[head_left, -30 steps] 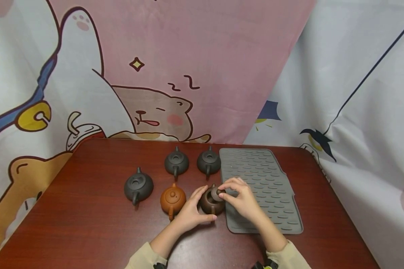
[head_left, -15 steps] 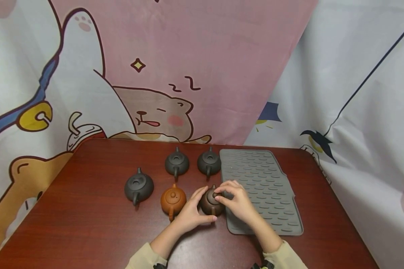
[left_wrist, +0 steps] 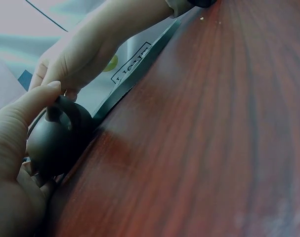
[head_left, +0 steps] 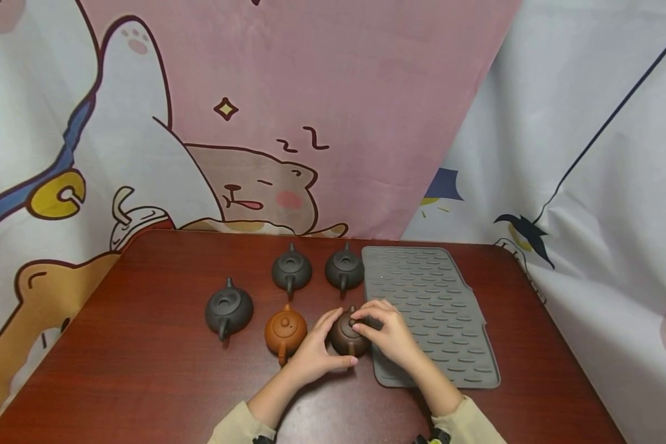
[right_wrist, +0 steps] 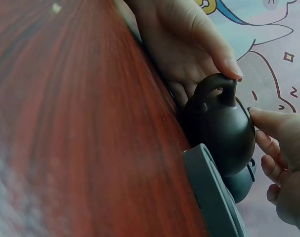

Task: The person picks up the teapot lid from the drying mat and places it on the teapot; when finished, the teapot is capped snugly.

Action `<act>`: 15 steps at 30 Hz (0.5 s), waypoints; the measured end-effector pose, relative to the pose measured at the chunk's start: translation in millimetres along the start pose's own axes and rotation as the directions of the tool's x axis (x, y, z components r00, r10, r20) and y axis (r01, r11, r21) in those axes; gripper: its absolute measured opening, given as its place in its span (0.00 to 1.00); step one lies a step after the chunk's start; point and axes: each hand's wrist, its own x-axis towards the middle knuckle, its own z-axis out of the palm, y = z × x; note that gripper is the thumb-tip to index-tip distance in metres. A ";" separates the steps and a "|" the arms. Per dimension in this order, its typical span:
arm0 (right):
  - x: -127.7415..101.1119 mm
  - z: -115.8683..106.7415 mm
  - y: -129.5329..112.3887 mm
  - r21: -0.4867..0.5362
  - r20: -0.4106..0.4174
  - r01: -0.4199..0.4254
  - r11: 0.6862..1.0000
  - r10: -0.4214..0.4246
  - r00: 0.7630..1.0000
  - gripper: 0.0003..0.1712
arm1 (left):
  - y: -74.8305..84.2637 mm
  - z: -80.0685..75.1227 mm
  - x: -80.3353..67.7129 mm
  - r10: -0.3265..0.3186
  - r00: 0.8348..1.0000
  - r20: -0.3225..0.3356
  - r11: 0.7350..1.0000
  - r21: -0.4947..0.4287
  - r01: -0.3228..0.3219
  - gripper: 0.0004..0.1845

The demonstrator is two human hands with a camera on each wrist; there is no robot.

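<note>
A dark brown teapot stands on the table with its lid seated on its top. My left hand holds the pot's body from the left, and its thumb lies by the handle, as the left wrist view of the teapot also shows. From the right, my right hand pinches the lid's knob between thumb and fingers. The right wrist view has those fingers at the top of the teapot; the knob itself is hidden there. An orange teapot with its lid on sits just left of my left hand.
Three dark grey teapots stand beyond: one at left, one at the back middle and one behind the brown pot. A grey ridged mat lies right of the brown pot. A printed cloth hangs behind the table.
One second ago the lid was tilted off the brown teapot's opening in my right hand. It has come down and left onto the pot. My left hand has kept its place.
</note>
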 end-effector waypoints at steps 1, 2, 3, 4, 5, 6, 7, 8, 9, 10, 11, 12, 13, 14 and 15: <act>-0.1 0.0 0.0 0.002 -0.001 0.000 1.000 0.000 1.000 0.10 | 0.0 0.0 -0.1 0.001 1.000 -0.001 1.000 0.001 -0.001 0.52; -0.1 -0.1 0.0 0.002 -0.003 0.004 1.000 -0.004 1.000 0.10 | 0.1 0.0 -0.1 0.001 1.000 -0.001 1.000 0.001 -0.001 0.52; -0.2 -0.3 -0.2 0.006 -0.005 0.005 1.000 -0.005 1.000 0.11 | 0.1 0.1 -0.1 0.002 1.000 -0.001 1.000 0.001 -0.002 0.53; -0.3 -0.6 -0.3 0.007 -0.010 0.009 1.000 -0.009 1.000 0.11 | 0.3 0.1 -0.2 0.001 1.000 0.000 1.000 0.001 -0.001 0.53; -0.1 -1.3 -0.8 0.009 -0.016 0.012 1.000 -0.012 1.000 0.11 | 0.6 0.2 -0.2 0.000 1.000 0.002 1.000 0.001 0.000 0.53; -0.2 -2.5 -1.7 0.012 -0.021 0.008 1.000 -0.008 1.000 0.11 | 1.0 0.2 -0.2 0.000 1.000 0.005 1.000 -0.001 0.000 0.53; -0.1 -4.3 -2.9 0.015 -0.024 0.000 1.000 0.000 1.000 0.11 | 1.4 0.3 -0.1 0.000 1.000 0.006 1.000 -0.002 0.000 0.53; 0.1 -6.2 -3.8 0.017 -0.029 -0.002 1.000 0.002 1.000 0.11 | 1.9 0.3 -0.1 0.002 1.000 0.006 1.000 -0.002 -0.002 0.53; 0.4 -8.6 -5.3 0.018 -0.036 -0.003 1.000 0.003 0.999 0.11 | 2.9 0.1 -0.1 0.003 1.000 0.005 1.000 -0.004 -0.003 0.53; 0.5 -11.3 -6.6 0.015 -0.045 -0.005 1.000 0.005 0.999 0.11 | 4.2 -0.4 -0.2 0.005 1.000 0.003 1.000 -0.004 -0.005 0.52; 0.7 -14.5 -8.5 0.017 -0.052 -0.010 1.000 0.011 0.999 0.11 | 6.0 -1.1 -0.5 0.009 1.000 0.000 1.000 -0.002 -0.009 0.52; 0.6 -17.8 -10.4 0.022 -0.059 -0.019 1.000 0.020 0.998 0.11 | 8.0 -2.1 -0.9 0.014 1.000 -0.007 1.000 0.001 -0.014 0.52; 0.7 -21.1 -11.9 0.023 -0.069 -0.023 0.999 0.025 0.997 0.11 | 10.7 -3.6 -1.3 0.018 1.000 -0.015 1.000 0.004 -0.018 0.51; 0.5 -24.2 -13.4 0.026 -0.082 -0.030 0.999 0.032 0.996 0.11 | 14.0 -5.4 -1.9 0.024 0.999 -0.025 1.000 0.006 -0.024 0.51; 0.4 -27.6 -14.9 0.025 -0.095 -0.039 0.999 0.042 0.995 0.11 | 17.5 -7.4 -2.5 0.032 0.999 -0.035 0.999 0.009 -0.032 0.50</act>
